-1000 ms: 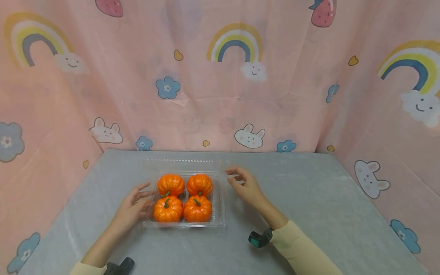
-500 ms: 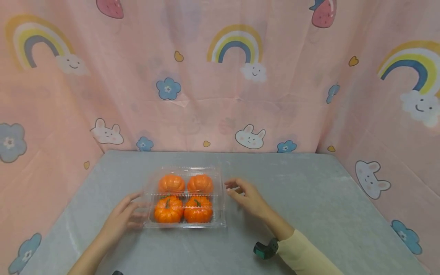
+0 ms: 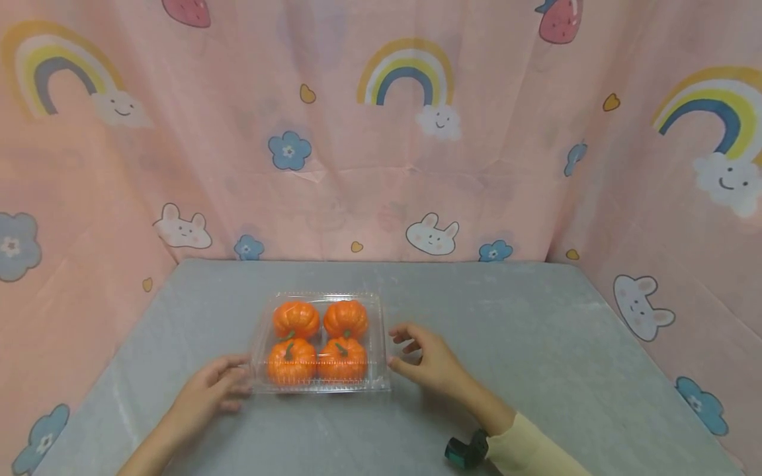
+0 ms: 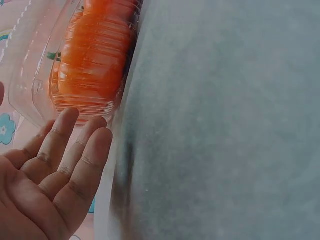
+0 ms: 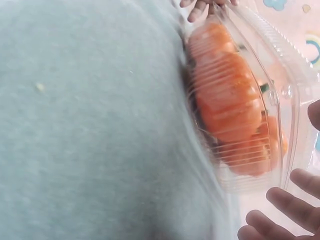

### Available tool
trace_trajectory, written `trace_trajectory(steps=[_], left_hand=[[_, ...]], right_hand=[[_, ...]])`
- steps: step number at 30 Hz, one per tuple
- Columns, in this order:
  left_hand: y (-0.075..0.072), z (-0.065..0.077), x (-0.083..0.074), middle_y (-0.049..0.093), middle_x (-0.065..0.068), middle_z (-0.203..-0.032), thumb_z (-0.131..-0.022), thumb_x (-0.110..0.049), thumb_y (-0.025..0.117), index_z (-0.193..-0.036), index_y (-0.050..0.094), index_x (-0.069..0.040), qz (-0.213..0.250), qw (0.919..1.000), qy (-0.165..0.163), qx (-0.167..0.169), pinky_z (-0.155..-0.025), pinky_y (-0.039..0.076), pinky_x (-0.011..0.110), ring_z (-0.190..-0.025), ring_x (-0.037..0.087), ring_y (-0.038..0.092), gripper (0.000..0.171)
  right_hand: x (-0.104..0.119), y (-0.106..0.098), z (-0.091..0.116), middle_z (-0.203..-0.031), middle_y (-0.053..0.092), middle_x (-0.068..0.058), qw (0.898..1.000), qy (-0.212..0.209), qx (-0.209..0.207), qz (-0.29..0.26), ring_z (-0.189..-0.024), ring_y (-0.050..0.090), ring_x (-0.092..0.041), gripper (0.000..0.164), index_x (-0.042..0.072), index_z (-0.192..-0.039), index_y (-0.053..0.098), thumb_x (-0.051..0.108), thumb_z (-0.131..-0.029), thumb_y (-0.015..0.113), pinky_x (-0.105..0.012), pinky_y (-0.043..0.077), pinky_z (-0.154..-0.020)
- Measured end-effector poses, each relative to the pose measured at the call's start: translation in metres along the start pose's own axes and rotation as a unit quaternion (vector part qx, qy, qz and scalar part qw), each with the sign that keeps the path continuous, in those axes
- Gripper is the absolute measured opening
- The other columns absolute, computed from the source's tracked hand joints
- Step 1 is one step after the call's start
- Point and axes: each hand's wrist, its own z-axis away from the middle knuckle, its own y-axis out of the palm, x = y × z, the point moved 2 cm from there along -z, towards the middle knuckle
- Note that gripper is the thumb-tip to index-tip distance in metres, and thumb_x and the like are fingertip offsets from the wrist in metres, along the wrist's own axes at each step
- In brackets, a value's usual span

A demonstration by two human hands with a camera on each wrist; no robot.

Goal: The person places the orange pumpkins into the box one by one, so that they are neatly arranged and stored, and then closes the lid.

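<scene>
A clear plastic clamshell box (image 3: pixel 381 354) lies on the table with several small orange pumpkins in it. Two pumpkins, the back left one (image 3: pixel 296 318) and the front right one (image 3: pixel 342 360), show green stems through the plastic. The hinged lid (image 5: pixel 275 42) is folded forward over them, its ridged front edge close to the base's front rim. My left hand (image 3: pixel 205 390) is at the box's left side, fingers extended, fingertips right by its edge. To the right of the box, my right hand (image 3: pixel 431 360) has loosely bent fingers pointing at its side and holds nothing.
The grey table (image 3: pixel 524 344) stretches out around the box. A pink curtain (image 3: pixel 333 211) with rainbows, rabbits and flowers closes off the back and both sides. A dark wrist device (image 3: pixel 467 449) sits by the right sleeve (image 3: pixel 530 449).
The box's lid has come down from standing open at the back to lying forward over the pumpkins. Both hands have drawn back towards the front along the box's sides.
</scene>
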Motion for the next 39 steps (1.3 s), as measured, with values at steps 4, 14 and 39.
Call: trace_trajectory(steps=[4, 14, 39], left_hand=[[0.000, 0.001, 0.004, 0.061, 0.023, -0.126, -0.099, -0.027, 0.051, -0.135, 0.046, 0.003, -0.016, 0.9997, 0.001, 0.016, -0.072, 0.058, 0.029, -0.092, 0.011, 0.067, 0.048], [0.002, 0.001, 0.005, 0.066, 0.017, -0.115, -0.097, -0.026, 0.054, -0.123, 0.056, 0.003, -0.042, 0.9988, 0.005, 0.024, -0.070, 0.058, 0.028, -0.092, 0.012, 0.067, 0.038], [0.000, -0.002, 0.003, 0.069, 0.016, -0.109, -0.098, -0.027, 0.051, -0.097, 0.060, 0.001, -0.074, 0.9958, 0.013, 0.052, -0.069, 0.056, 0.028, -0.092, 0.011, 0.066, 0.029]], right_hand=[[0.000, 0.002, 0.005, -0.117, 0.062, -0.007, 1.000, 0.006, 0.002, 0.014, -0.099, 0.060, -0.024, 0.045, 0.013, -0.122, 0.058, 0.031, -0.083, 0.072, -0.039, 0.057, -0.077], [0.005, 0.008, 0.019, -0.113, 0.064, -0.006, 0.998, -0.011, -0.017, 0.057, -0.097, 0.063, -0.023, 0.046, 0.010, -0.117, 0.059, 0.032, -0.080, 0.074, -0.038, 0.056, -0.078], [0.010, 0.022, 0.023, -0.078, 0.062, 0.010, 0.999, -0.013, -0.025, 0.029, -0.079, 0.059, -0.009, 0.013, 0.017, -0.070, 0.066, 0.020, -0.081, 0.070, -0.027, 0.051, -0.073]])
